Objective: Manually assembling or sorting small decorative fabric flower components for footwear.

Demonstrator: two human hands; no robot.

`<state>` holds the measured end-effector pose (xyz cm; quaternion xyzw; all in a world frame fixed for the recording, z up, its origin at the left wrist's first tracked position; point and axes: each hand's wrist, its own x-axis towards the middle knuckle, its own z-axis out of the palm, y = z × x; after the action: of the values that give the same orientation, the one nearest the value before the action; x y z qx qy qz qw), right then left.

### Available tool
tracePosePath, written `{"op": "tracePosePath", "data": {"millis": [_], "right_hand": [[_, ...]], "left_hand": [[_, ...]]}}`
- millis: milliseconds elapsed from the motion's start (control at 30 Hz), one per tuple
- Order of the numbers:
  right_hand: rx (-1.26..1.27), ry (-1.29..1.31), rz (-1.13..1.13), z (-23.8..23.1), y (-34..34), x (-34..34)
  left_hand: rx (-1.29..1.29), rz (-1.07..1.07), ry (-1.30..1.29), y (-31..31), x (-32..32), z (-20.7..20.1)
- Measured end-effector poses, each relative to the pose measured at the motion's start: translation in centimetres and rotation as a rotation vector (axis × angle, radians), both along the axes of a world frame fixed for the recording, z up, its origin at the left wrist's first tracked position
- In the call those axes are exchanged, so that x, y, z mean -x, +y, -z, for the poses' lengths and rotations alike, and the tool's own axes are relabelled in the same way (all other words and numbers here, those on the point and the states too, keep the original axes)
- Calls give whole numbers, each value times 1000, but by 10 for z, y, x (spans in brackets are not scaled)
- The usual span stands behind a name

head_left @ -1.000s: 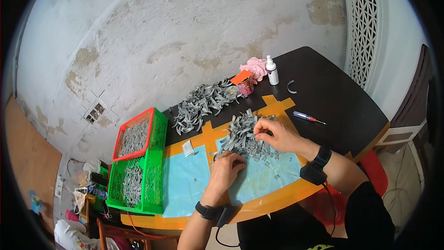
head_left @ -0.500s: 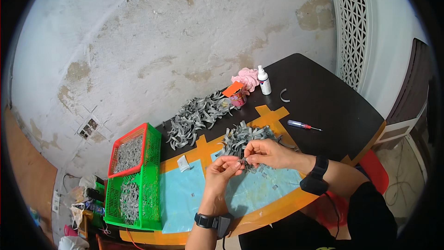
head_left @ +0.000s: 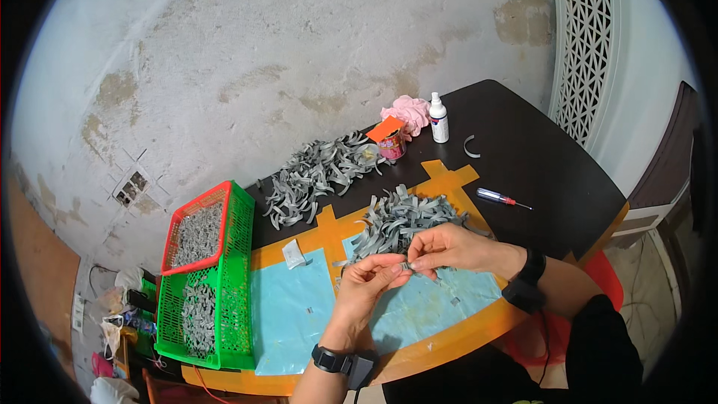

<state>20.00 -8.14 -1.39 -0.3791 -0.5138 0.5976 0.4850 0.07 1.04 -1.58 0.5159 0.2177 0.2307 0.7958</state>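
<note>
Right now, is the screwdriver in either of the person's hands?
No, the screwdriver lies on the dark tabletop, while the left hand and right hand meet at a small grey piece.

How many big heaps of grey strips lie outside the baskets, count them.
2: the far heap, left of the red can, and the near heap, partly hidden behind the right hand.

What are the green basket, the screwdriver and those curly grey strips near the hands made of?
Green basket: probably plastic, a bit shiny, with bright, even colour and rows of little holes.
Screwdriver: its shiny handle looks like see-through plastic; its thin, straight shaft is likely metal.
Grey strips: dull and curved, maybe rubber, plastic or stiff cloth; I can't tell which.
</note>
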Motion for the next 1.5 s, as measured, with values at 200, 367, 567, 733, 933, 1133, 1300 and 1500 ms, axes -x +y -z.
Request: {"op": "tracePosePath", "data": {"millis": [200,367,567,733,933,1133,1300,1500], "right_hand": [[34,57,-47,0,-2,-1],[51,81,-47,0,-2,-2],[17,96,50,5,0,1],[-6,19,123,8,3,1],[-35,-20,113,-1,0,3],[-116,-1,46,-5,-4,0],[-166,-59,-12,4,-2,-4],[-213,-264,-59,0,-3,-1]], "left_hand": [[-38,22,54,-4,3,-1],[-67,56,68,-4,4,0],[-77,69,58,-2,2,4],[69,45,61,-1,1,-5],[-74,-35,53,-4,2,3],[37,-25,-7,2,6,6],[-19,37,-7,0,5,9],[-51,28,32,-1,0,13]]}}
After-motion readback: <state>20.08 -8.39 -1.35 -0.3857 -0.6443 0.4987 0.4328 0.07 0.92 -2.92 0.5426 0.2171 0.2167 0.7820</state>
